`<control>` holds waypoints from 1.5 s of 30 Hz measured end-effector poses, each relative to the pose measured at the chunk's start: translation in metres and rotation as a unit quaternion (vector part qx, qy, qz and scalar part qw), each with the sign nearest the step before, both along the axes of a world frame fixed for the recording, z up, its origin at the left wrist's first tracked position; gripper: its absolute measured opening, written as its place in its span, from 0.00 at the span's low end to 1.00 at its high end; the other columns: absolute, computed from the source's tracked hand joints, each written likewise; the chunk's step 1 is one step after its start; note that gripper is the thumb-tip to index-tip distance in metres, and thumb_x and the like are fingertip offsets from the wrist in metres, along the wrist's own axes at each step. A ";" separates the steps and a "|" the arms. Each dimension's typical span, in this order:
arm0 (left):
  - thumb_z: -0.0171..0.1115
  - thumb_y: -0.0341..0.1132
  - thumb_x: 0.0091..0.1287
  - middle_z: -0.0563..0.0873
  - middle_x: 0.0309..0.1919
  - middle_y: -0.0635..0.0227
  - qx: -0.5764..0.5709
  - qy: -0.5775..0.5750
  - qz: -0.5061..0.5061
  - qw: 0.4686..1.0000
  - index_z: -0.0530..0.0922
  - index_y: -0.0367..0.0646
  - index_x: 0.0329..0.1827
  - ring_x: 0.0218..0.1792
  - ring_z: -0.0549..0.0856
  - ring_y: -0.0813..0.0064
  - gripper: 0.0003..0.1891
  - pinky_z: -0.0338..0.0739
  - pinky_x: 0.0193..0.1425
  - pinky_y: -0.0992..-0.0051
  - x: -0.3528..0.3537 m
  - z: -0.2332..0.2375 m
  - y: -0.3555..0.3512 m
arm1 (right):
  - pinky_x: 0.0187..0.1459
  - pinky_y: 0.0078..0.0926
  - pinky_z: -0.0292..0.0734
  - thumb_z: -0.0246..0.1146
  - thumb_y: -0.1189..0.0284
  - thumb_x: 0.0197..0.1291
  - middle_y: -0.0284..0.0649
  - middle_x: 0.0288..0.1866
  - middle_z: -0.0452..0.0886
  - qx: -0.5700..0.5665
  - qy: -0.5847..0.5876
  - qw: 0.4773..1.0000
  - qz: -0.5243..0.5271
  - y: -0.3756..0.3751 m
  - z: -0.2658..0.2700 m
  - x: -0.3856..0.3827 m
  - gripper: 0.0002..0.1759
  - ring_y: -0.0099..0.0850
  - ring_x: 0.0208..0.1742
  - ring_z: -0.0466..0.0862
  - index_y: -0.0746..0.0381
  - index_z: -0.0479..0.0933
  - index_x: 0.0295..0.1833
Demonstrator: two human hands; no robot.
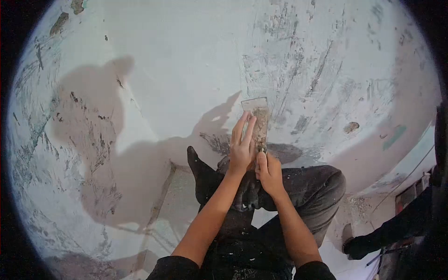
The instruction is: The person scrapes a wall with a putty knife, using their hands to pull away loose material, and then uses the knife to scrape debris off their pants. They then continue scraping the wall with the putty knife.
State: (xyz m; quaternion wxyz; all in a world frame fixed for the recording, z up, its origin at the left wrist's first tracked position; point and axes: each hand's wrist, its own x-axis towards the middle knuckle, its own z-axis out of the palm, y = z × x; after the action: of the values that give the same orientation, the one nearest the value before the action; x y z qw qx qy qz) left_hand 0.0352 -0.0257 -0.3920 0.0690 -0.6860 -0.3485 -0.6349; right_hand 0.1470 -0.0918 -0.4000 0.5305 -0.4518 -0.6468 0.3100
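Observation:
My right hand (269, 173) is closed around the handle of a scraper (260, 126), whose wide blade is smeared with dusty, crumbly residue. The blade points up, its far edge at the wall (186, 60). Against the blade's left side lies my left hand (242, 147), fingers stretched out and their tips touching the blade's face. My left thumb is hidden. Most of the handle is covered by my right hand. Around the blade the wall is white, with dark scraped streaks to the upper right.
My bent legs in dark trousers (308, 191) are below my hands. A wall corner and ledge (172, 196) run along the left. At lower right are another person's dark-clad leg and shoe (357, 247), with debris (359, 210) on the floor nearby. Shadows fall across the wall.

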 end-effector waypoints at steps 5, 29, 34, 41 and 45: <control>0.45 0.31 0.73 0.75 0.63 0.48 -0.081 -0.130 -0.102 0.983 0.70 0.34 0.68 0.63 0.75 0.53 0.22 0.70 0.65 0.63 -0.009 -0.014 0.006 | 0.39 0.43 0.72 0.51 0.63 0.74 0.54 0.31 0.77 0.027 -0.093 0.993 -0.073 -0.005 0.010 0.003 0.17 0.53 0.34 0.79 0.69 0.73 0.47; 0.38 0.61 0.76 0.83 0.26 0.61 -0.397 -0.357 -0.488 0.691 0.76 0.37 0.48 0.18 0.79 0.73 0.32 0.74 0.24 0.74 0.009 0.041 0.026 | 0.20 0.24 0.63 0.51 0.56 0.75 0.31 0.19 0.69 -0.133 0.114 0.985 -0.001 0.012 0.007 -0.016 0.23 0.19 0.18 0.68 0.64 0.69 0.33; 0.39 0.62 0.75 0.84 0.26 0.61 -0.432 -0.434 -0.431 0.663 0.77 0.40 0.50 0.17 0.77 0.74 0.31 0.72 0.21 0.74 0.017 0.047 0.031 | 0.22 0.25 0.64 0.51 0.56 0.75 0.33 0.19 0.70 -0.143 0.108 0.983 -0.034 0.008 0.009 -0.019 0.24 0.20 0.19 0.69 0.65 0.70 0.31; 0.37 0.63 0.75 0.78 0.19 0.67 -0.421 -0.450 -0.401 0.678 0.76 0.46 0.43 0.11 0.69 0.76 0.29 0.62 0.15 0.77 0.021 0.054 0.025 | 0.30 0.38 0.68 0.49 0.57 0.75 0.50 0.20 0.71 -0.067 0.017 0.995 -0.075 0.025 -0.016 -0.014 0.28 0.37 0.23 0.73 0.72 0.71 0.30; 0.37 0.63 0.75 0.75 0.17 0.70 -0.410 -0.439 -0.426 0.677 0.75 0.47 0.41 0.10 0.67 0.78 0.28 0.60 0.14 0.78 0.022 0.054 0.024 | 0.24 0.34 0.68 0.48 0.54 0.76 0.44 0.19 0.72 -0.080 0.062 0.995 -0.022 0.026 -0.008 -0.010 0.30 0.31 0.19 0.72 0.70 0.71 0.30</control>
State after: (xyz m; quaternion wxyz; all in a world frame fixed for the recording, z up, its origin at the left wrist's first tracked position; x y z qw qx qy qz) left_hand 0.0572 -0.0018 -0.3379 -0.6580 -0.3625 -0.2345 -0.6169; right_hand 0.1371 -0.0660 -0.4076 0.5381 -0.4871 -0.5759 0.3763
